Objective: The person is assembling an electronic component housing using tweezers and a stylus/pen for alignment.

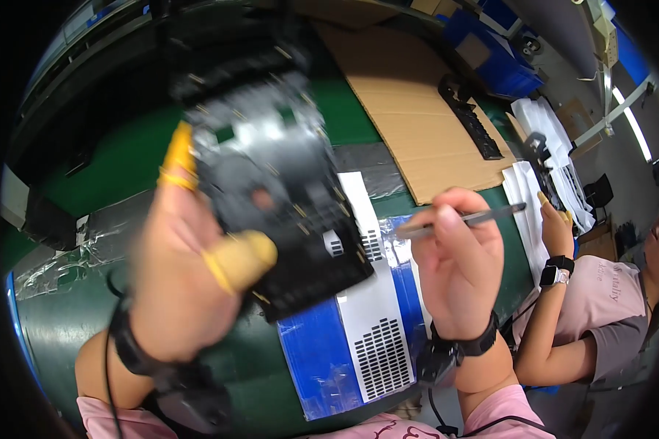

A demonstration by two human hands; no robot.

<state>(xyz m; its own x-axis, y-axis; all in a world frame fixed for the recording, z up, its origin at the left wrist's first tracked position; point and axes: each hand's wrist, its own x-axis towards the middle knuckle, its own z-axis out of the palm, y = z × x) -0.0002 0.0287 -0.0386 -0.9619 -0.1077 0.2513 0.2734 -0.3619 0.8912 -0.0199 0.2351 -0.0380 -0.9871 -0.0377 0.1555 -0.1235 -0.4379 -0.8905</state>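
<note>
My left hand (pixel 190 263) grips a black moulded plastic housing (pixel 285 197) by its left side, raised and tilted above the table. Yellow finger cots cover the thumb and a finger of that hand. The housing is blurred and has cut-outs and small brass-coloured pins. In my right hand (pixel 458 256) a slim grey tweezer-like tool (pixel 483 217) is pinched between thumb and fingers, its tip pointing right. Below the hands lies a white sheet with rows of small black stickers (pixel 384 358), on a blue taped board (pixel 322 373).
A cardboard sheet (pixel 388 95) covers the far right of the green table (pixel 58 314), with a long black plastic part (pixel 472 121) on it. Blue bins (pixel 490 55) stand behind. At the right a co-worker's hand (pixel 556 230) is beside white wrapping (pixel 527 190).
</note>
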